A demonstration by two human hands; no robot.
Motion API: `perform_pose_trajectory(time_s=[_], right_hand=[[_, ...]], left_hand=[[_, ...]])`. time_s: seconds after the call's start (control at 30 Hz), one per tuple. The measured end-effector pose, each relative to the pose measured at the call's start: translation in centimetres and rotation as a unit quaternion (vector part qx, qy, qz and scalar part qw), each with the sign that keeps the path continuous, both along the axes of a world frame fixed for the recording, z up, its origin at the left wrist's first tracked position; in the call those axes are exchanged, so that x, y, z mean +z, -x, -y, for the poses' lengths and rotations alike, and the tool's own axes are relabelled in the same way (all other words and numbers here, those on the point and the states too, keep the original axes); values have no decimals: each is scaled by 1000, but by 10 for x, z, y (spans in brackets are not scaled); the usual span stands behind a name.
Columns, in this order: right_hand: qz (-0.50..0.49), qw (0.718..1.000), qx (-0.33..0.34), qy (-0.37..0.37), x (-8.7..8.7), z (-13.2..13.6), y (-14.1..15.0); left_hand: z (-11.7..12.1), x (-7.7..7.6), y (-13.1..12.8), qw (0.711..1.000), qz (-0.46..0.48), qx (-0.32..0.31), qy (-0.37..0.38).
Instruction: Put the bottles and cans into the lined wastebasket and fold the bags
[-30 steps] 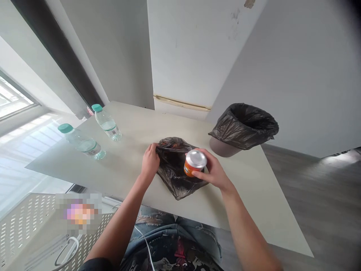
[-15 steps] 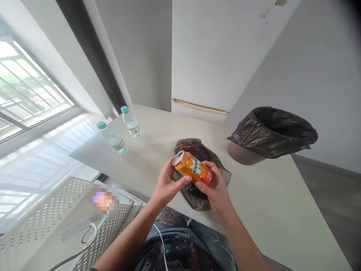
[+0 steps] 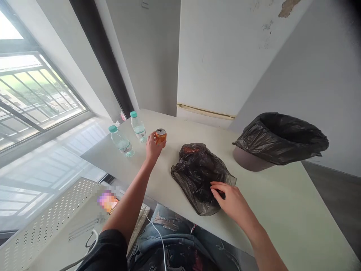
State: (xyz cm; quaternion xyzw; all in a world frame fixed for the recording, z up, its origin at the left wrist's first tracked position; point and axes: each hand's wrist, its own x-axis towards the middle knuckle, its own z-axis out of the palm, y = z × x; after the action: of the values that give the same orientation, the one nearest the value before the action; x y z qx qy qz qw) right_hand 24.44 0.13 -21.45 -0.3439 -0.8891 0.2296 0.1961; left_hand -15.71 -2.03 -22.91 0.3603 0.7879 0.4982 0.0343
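Note:
My left hand (image 3: pixel 152 147) is wrapped around an orange soda can (image 3: pixel 161 137), which stands upright at the far side of the table beside the bottles. The can's top shows its opened mouth. A crumpled black plastic bag (image 3: pixel 197 177) lies on the table in front of me, with something reddish showing through its far end. Over the bag's right side hovers my right hand (image 3: pixel 229 197), its thumb and fingers apart and holding nothing; whether the fingertips touch the plastic I cannot tell.
Two clear bottles with teal caps, a nearer bottle (image 3: pixel 121 142) and a farther bottle (image 3: pixel 138 127), stand at the table's left. A bin with a black liner (image 3: pixel 259 141) stands on the right of the white table (image 3: pixel 270 210). A white perforated rack (image 3: pixel 36 226) is at lower left.
The can was in both hands above the bag. My left hand has carried it left and forward to the bottles and turned it upright. My right hand has let go of it.

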Motion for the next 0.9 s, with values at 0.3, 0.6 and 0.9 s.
perform_pose_trajectory(time_s=[0.3, 0.6, 0.9], right_hand=[[-113, 960, -172, -188, 24, 11, 12], [-7, 999, -33, 7, 11, -8, 58], [-158, 981, 11, -111, 20, -12, 67]], left_hand=[[13, 6, -27, 999, -13, 39, -24], [18, 10, -141, 958, -73, -276, 21], [7, 22, -127, 984, 100, -137, -48]])
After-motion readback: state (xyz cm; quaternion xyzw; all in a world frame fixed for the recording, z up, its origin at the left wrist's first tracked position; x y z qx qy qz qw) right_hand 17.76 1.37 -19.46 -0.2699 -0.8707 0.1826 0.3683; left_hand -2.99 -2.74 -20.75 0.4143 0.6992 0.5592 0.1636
